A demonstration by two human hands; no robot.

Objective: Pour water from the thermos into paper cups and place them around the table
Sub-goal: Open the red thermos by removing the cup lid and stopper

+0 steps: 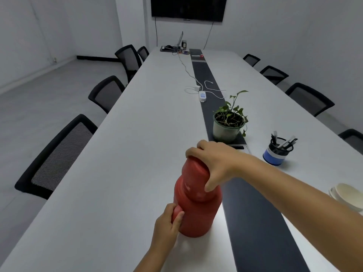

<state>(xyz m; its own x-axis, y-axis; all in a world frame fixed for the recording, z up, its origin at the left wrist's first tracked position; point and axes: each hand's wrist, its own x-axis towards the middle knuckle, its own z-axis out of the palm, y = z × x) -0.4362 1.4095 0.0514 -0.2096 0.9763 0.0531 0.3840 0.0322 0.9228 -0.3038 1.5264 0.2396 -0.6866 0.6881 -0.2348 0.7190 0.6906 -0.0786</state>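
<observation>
red thermos (196, 209) upright on white table (117, 173), beside dark centre strip (259, 222) | right hand (214, 163) curled over thermos cap (194, 177), gripping it | left hand (169, 222) wrapped round side handle, holding it | paper cups (345, 195) stacked lying at right edge | potted plant (228, 124), pen holder (278, 152) beyond

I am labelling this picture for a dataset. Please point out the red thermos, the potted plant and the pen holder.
red thermos (198, 214): head view, on the bare front of its body.
potted plant (225, 130): head view, on the wall of its pale pot.
pen holder (275, 157): head view, on its blue band.
</observation>
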